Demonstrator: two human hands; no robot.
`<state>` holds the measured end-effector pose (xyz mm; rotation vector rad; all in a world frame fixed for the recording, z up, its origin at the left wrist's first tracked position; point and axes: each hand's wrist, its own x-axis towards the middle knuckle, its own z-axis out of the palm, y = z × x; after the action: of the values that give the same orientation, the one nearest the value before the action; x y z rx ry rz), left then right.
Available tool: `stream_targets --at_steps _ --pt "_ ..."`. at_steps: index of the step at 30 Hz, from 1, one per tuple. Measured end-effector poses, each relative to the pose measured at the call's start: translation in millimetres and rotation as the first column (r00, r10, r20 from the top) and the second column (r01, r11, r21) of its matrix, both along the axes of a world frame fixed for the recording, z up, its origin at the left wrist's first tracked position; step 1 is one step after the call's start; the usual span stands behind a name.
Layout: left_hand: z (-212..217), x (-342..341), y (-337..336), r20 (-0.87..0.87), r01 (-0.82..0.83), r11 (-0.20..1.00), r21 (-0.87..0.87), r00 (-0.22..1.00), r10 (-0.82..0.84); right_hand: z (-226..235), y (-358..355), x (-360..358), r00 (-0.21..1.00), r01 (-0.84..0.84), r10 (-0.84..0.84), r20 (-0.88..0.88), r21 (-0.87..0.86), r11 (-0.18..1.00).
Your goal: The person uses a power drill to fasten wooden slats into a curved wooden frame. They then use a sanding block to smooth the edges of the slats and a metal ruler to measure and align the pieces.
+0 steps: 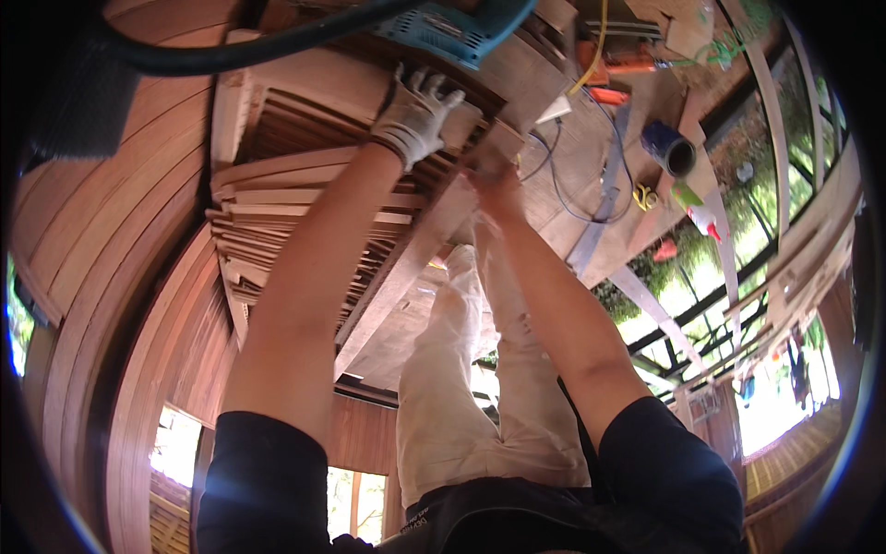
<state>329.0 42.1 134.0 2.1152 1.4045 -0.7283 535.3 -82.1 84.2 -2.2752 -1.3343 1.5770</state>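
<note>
My left hand point(420, 115), in a pale work glove, rests with fingers spread on the wooden frame piece point(332, 83) near the top of the view. A little nearer and to its right, my right hand point(496, 191) is at the edge of a long wooden board point(406, 263). Blur smears its fingers, so its grip is unclear. Many thin wooden slats point(286, 217) lie in rows under and beside my left forearm. Just beyond my left hand sits a blue power tool point(457, 32).
A thick black hose point(249, 57) crosses the top left. On the right lie an orange tool point(628, 63), a thin dark cord point(558, 180), a dark blue cylindrical container point(669, 148) and a white bottle with a red tip point(703, 222). Curved wooden planking point(120, 185) rises at left.
</note>
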Motion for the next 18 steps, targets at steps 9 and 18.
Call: stream_targets --at_steps 9,18 --pt "33.4 53.7 -138.3 0.276 -0.681 0.732 -0.005 0.702 0.656 37.5 14.2 134.6 0.941 -0.309 0.315 0.124 -0.064 0.949" --pt "1.1 103.5 -217.6 0.264 -0.831 0.554 0.05 0.546 0.795 60.5 90.1 97.5 0.849 -0.52 0.505 0.157 0.423 0.742"
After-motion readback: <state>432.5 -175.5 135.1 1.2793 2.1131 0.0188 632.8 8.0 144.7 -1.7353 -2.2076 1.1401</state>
